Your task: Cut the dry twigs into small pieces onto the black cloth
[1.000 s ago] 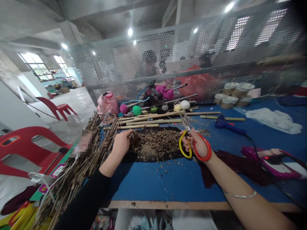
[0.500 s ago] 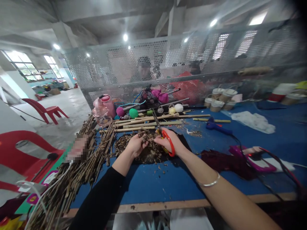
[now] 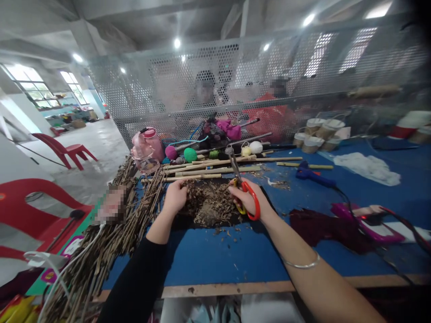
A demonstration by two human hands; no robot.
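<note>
A heap of brown dried plant bits (image 3: 215,202) lies on a black sheet (image 3: 183,222) in front of me. At its left edge is my left hand (image 3: 175,196), fingers curled in against the bits; what they grip is hidden. My right hand (image 3: 257,199) is at the heap's right edge, closed round scissors (image 3: 253,197) with red and yellow handles. The blades point away from me, and the thumb and fingertips reach toward the bits. Loose crumbs (image 3: 229,235) are scattered on the blue tabletop (image 3: 208,262) nearer to me.
Bundled dry stalks (image 3: 111,246) cover the left side. Behind the heap lie bamboo sticks (image 3: 215,170), yarn balls (image 3: 190,154) and a pink jug (image 3: 148,148). To the right are a blue glue gun (image 3: 313,175), dark red cloth (image 3: 313,226) and small buckets (image 3: 313,142). A perforated screen (image 3: 161,89) stands behind.
My hands have moved apart, the left to the left and the right to the right with the scissors. More of the heap between them shows now. The view has shifted slightly.
</note>
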